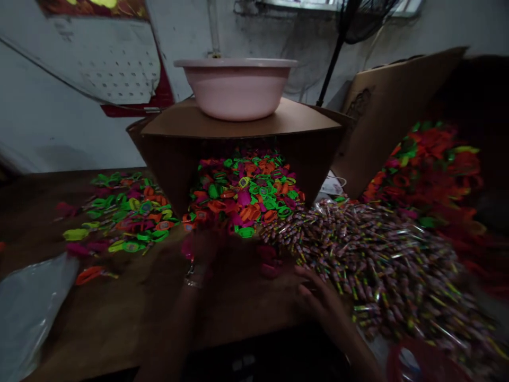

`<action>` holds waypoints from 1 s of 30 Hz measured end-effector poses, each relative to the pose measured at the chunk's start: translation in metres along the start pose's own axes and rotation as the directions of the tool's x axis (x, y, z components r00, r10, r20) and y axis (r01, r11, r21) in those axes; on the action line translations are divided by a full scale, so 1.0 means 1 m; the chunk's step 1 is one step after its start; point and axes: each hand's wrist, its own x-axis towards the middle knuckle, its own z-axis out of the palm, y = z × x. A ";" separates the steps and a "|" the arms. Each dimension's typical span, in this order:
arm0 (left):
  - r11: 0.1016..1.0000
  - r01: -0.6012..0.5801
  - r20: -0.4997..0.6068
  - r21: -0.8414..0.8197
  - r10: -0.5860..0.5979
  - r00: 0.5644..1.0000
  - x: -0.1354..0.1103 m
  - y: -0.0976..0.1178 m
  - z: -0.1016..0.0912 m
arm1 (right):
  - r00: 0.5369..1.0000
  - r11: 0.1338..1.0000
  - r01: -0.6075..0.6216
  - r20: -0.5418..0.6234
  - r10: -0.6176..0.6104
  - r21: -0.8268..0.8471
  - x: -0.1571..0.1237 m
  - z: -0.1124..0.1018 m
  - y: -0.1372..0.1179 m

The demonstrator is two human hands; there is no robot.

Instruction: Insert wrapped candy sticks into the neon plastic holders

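My left hand (204, 244), with a bracelet at the wrist, reaches to the front of a heap of bright plastic toy watches (246, 196) that spills from a cardboard box lying on its side. Dark and blurred, its fingers do not show clearly. My right hand (318, 292) is over the table beside a large pile of small wrapped candy sticks (382, 254); its fingers are apart and nothing shows in them. Between the two hands lies a dark pink toy watch (269, 261), smeared by blur.
A pink basin (238, 87) stands on the cardboard box (159, 164). More watches, some with sticks attached, lie in a left pile (135, 212). A clear plastic bag (35, 302) is at the left edge. Orange and red pieces (433, 164) are heaped at right; a red container (421, 361) is below.
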 end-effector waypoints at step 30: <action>0.688 0.402 0.312 -0.604 -0.260 0.914 -0.129 0.004 0.040 | 0.988 0.912 -0.152 0.095 0.125 0.381 -0.005 0.082 -0.062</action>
